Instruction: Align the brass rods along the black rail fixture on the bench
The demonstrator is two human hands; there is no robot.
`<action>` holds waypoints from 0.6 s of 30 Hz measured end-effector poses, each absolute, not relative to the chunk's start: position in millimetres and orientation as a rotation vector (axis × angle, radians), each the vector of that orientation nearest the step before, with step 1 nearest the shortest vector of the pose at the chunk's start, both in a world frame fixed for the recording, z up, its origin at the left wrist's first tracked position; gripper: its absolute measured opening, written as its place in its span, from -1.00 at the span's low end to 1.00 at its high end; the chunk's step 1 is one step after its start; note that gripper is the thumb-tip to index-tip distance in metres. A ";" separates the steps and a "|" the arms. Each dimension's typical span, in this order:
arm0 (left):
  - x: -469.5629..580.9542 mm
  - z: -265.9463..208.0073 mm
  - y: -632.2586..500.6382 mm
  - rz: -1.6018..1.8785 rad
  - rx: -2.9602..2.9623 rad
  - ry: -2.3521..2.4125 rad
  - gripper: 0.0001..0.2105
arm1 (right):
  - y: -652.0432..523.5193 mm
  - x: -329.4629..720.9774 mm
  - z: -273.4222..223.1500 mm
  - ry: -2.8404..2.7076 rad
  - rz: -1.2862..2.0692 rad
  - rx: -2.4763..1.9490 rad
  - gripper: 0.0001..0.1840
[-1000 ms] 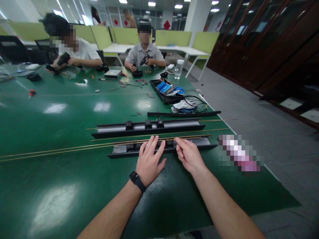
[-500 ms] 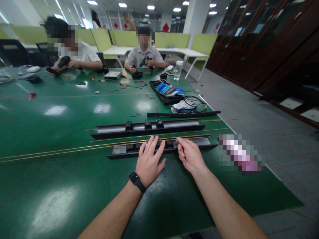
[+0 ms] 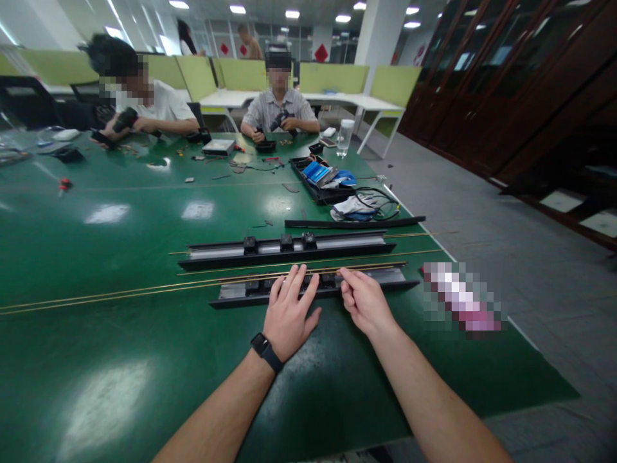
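A near black channel (image 3: pixel 241 303) with a silvery inside and several black blocks in it lies crosswise before me. Thin brass-coloured rods (image 3: pixel 144 289) run along its back edge and far out to the left. My left hand (image 3: pixel 288 316), with a dark watch on the wrist, lies over the channel, fingers spread, fingertips at the rods. To its right my right hand (image 3: pixel 365 301) is closed, thumb and forefinger pinching a rod. The exact grip is partly hidden by the fingers. Behind lies a second black channel (image 3: pixel 222 257) with 3 black blocks in it.
A narrow black strip (image 3: pixel 357 223) lies farther back, near a black tray (image 3: pixel 315 191) of blue items and a glove (image 3: pixel 354 207). A blurred pink item (image 3: pixel 465 299) lies at right by the table edge. Two people with power drills sit across the green table (image 3: pixel 193 386).
My right hand has shifted very slightly left along the rods, still pinching. My left hand stays spread in the same place.
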State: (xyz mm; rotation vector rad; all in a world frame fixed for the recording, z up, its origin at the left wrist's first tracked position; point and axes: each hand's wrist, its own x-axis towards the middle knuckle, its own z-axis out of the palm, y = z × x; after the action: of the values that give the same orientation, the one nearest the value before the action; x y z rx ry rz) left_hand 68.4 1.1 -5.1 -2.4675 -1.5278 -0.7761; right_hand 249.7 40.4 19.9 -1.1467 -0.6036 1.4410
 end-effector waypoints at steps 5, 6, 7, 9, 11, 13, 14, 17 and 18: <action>68.8 -4.7 0.7 -0.781 -2.469 -1.533 -0.34 | 40.8 251.5 20.4 -0.586 1.408 -1.160 -0.67; 68.9 -4.5 0.5 -0.779 -2.469 -1.534 -0.34 | 40.8 251.7 20.3 -0.585 1.406 -1.160 -0.67; 69.0 -4.4 0.4 -0.779 -2.469 -1.535 -0.34 | 40.7 252.0 20.0 -0.584 1.405 -1.159 -0.67; 69.1 -3.9 0.1 -0.771 -2.472 -1.538 -0.35 | 40.4 252.1 19.4 -0.581 1.405 -1.159 -0.67; 69.3 -3.5 -0.1 -0.762 -2.476 -1.539 -0.35 | 40.0 251.9 19.1 -0.584 1.408 -1.161 -0.66; 69.4 -3.1 -0.2 -0.754 -2.478 -1.542 -0.35 | 39.7 251.6 19.4 -0.590 1.410 -1.167 -0.65; 69.5 -3.1 -0.2 -0.756 -2.476 -1.543 -0.35 | 39.6 251.3 19.7 -0.592 1.410 -1.175 -0.64; 69.8 -3.4 -0.3 -0.766 -2.469 -1.548 -0.34 | 39.4 250.7 21.1 -0.605 1.411 -1.205 -0.61; 69.8 -3.6 -0.3 -0.769 -2.468 -1.547 -0.33 | 39.3 250.5 21.6 -0.613 1.413 -1.212 -0.60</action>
State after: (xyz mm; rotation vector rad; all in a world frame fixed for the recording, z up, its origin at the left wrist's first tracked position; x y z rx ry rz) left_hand 69.8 -0.3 -3.6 -2.4682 -1.5471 -0.7688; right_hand 250.5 39.3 21.6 -1.2121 -0.6128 1.4125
